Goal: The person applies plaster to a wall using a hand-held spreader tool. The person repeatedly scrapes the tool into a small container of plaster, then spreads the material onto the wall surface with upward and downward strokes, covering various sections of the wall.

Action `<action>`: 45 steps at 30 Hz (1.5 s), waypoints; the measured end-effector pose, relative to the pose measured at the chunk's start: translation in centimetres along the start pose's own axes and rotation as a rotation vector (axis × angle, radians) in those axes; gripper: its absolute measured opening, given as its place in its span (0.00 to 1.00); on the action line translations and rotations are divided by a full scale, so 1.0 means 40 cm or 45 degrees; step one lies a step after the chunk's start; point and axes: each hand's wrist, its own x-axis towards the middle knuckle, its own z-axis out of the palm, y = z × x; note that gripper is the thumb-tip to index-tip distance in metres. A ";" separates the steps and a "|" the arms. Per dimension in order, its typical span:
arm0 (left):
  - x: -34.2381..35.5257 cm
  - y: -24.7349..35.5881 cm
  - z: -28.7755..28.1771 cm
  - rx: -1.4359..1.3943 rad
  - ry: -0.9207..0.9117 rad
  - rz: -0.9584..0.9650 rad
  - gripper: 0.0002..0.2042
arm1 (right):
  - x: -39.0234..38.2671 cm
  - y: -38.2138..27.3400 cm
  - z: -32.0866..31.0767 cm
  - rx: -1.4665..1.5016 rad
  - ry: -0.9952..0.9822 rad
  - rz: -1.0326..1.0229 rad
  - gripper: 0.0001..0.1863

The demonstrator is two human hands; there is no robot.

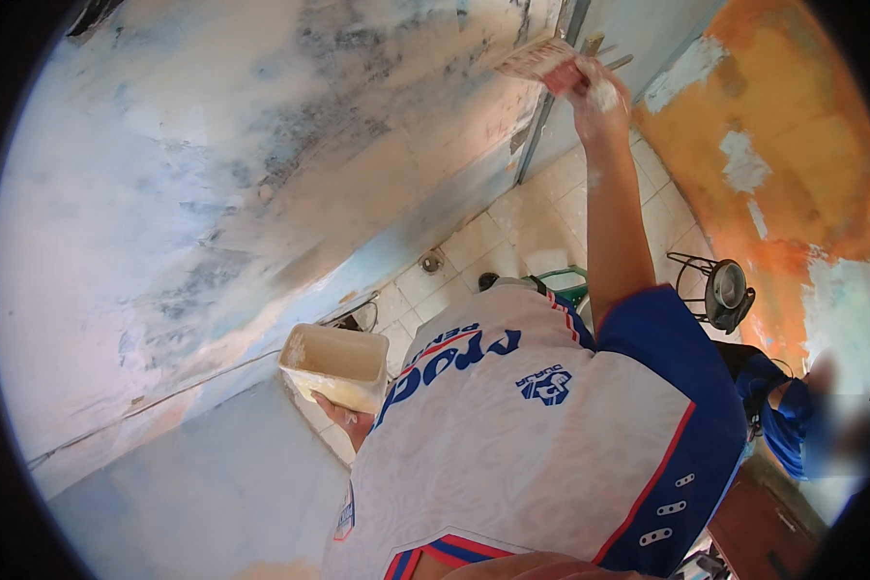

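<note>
My right arm stretches far out, and my right hand (597,89) is closed around a wide, pale, putty-smeared scraper (534,60). The scraper is close to the edge of the patchy wall (290,145); whether it touches the wall I cannot tell. White smears cover part of that hand. At my left side, a cream rectangular plastic tub (334,360) rests in my left hand (346,418), whose fingers show at its lower side. The tub's inner walls are coated with pale residue, and its bottom is partly hidden.
An orange wall (793,145) with pale patches rises at right. Below it stands a black metal-framed stool (725,287). Another person in blue (791,425) is at the right edge. A green object (568,282) lies on the tiled floor (474,237). A cable (155,411) runs along the left wall.
</note>
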 end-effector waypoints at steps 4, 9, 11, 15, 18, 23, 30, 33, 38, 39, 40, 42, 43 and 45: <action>-0.044 0.012 0.180 0.108 0.144 -0.041 0.40 | -0.138 0.203 -0.139 0.088 0.146 0.194 0.10; 0.012 0.018 0.072 0.128 0.159 -0.071 0.38 | -0.204 0.399 -0.035 0.101 -0.060 0.532 0.12; 0.020 0.025 0.047 0.121 0.114 -0.112 0.37 | -0.150 0.372 0.046 0.141 -0.053 0.443 0.12; 0.028 0.001 -0.013 0.035 0.098 -0.035 0.37 | -0.117 0.160 0.149 0.146 -0.346 0.205 0.13; -0.041 -0.023 0.203 0.080 0.119 0.171 0.38 | -0.134 0.104 0.068 0.105 -0.115 0.230 0.15; 0.020 -0.042 0.027 0.049 0.030 -0.026 0.39 | -0.155 0.280 -0.067 0.084 -0.227 0.532 0.13; 0.062 -0.063 0.045 -0.068 0.018 0.102 0.38 | -0.057 0.327 0.084 0.077 -0.098 0.371 0.12; 0.049 -0.061 0.053 -0.133 -0.036 0.126 0.38 | -0.108 0.029 0.138 0.134 -0.359 0.374 0.11; 0.060 -0.077 0.061 -0.138 -0.012 0.128 0.39 | -0.061 0.119 -0.109 0.107 -0.107 0.368 0.08; 0.067 -0.078 0.068 -0.127 -0.004 0.133 0.39 | -0.090 0.149 -0.099 -0.009 -0.143 0.454 0.10; 0.076 -0.078 0.073 -0.122 -0.036 0.124 0.39 | -0.125 0.211 -0.115 -0.409 -0.294 0.310 0.09; 0.099 -0.073 0.078 -0.113 -0.098 0.110 0.39 | -0.155 0.313 -0.104 -0.550 -0.312 0.360 0.08; 0.098 -0.070 0.084 -0.101 -0.081 0.091 0.39 | -0.153 0.346 -0.080 -0.291 -0.189 0.561 0.06; 0.093 -0.060 0.113 -0.070 -0.056 0.041 0.40 | -0.104 0.371 -0.047 0.001 -0.021 0.699 0.05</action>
